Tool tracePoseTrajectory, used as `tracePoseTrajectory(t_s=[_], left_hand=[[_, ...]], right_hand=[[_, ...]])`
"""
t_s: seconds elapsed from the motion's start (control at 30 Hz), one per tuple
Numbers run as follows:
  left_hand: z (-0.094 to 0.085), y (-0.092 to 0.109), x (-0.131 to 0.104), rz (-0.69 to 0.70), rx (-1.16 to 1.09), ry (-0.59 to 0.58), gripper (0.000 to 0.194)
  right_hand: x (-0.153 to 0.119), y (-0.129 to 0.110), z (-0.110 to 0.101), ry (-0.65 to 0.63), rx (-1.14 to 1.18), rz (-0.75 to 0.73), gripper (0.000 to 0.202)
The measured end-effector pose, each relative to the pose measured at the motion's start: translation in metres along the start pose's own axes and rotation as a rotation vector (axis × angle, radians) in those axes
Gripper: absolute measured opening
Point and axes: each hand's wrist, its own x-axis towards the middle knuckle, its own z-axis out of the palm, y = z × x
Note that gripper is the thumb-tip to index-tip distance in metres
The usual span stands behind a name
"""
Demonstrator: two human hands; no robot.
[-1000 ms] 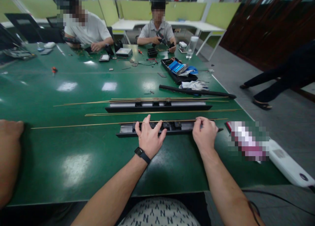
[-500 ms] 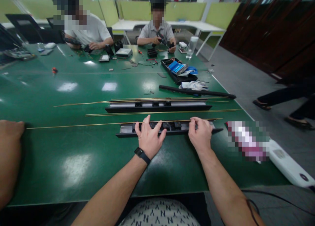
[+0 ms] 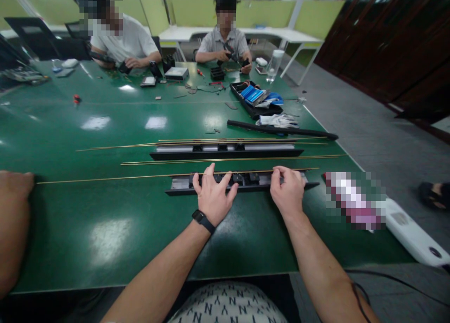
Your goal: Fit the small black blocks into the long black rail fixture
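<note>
- Sideways, the brass rod [image 3: 158, 176] runs along the far edge of the near black rail [image 3: 253, 189], their long axes almost parallel.
- The left hand [image 3: 214, 194] spreads over the rail's left half, fingertips reaching across the rod; whether they press, I cannot tell.
- The right hand [image 3: 288, 191] pinches the rod between thumb and forefinger near its right end, which pokes out past that hand, so it is the nearer hand to this end.
- The rod's long left stretch reaches another person's hand [image 3: 17, 184]; contact there is unclear.
</note>
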Motion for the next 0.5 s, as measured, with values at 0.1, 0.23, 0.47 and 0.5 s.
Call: tracePoseTrajectory(t_s=[0.1,0.23,0.47,0.5], left_hand=[[0.0,0.0,0.0,0.001,-0.002,0.003,0.037],[0.001,0.0,0.0,-0.002,-0.008,0.007,0.036],[0.001,-0.001,0.0,0.003,-0.005,0.014,0.036],[0.001,-0.001,0.0,0.004,-0.003,0.012,0.036]], right_hand=[[0.001,0.002,0.0,0.004,-0.007,0.014,0.029],[0.001,0.007,0.0,0.012,-0.038,0.051,0.031],[0.006,0.011,-0.003,0.042,-0.076,0.137,0.033],[0.007,0.012,-0.004,0.047,-0.084,0.155,0.033]])
